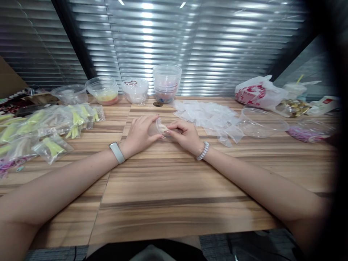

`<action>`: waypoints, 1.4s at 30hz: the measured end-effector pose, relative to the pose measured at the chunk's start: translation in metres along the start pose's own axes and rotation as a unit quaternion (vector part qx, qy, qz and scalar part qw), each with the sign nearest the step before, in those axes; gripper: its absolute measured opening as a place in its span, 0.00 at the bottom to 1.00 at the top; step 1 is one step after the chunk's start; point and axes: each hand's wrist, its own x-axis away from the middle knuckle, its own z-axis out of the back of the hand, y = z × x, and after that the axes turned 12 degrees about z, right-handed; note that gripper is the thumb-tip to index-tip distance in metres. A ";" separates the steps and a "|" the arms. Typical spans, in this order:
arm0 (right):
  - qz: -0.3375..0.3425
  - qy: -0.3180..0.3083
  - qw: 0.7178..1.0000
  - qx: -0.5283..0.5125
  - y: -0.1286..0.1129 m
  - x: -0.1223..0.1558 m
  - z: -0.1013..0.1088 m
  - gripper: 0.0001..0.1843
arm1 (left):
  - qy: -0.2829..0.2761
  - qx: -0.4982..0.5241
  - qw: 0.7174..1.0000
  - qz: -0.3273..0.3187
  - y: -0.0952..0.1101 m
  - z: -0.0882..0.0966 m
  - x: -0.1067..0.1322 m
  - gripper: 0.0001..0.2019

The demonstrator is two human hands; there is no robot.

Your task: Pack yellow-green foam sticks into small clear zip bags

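Over the middle of the table, my left hand holds a small clear plastic bag by its edge, between thumb and fingers. My right hand pinches a pale, cream-coloured piece at the mouth of that bag; my fingers hide most of it, so its kind cannot be made out. To the right of my right hand lies a loose pile of flat clear bags. On the left, many filled bags lie heaped, with yellow-green and cream bundles showing through the plastic.
Along the back stand a bowl with yellow and red contents, a stack of clear tubs and a wrapped bowl. At right are a clear container, purple bands and a white-and-red carrier bag. Blinds rise behind the table.
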 end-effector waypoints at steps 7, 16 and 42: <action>-0.065 -0.010 0.996 -0.062 0.002 -0.001 0.000 0.11 | 0.010 0.011 0.999 -0.047 0.000 -0.001 0.002 0.32; -0.128 -0.005 0.989 -0.079 0.006 -0.003 0.001 0.14 | 0.003 -0.025 0.995 -0.099 0.005 0.001 0.002 0.30; 0.129 0.039 0.986 0.097 -0.016 -0.001 -0.002 0.07 | -0.039 0.013 0.992 -0.122 0.002 -0.004 0.002 0.31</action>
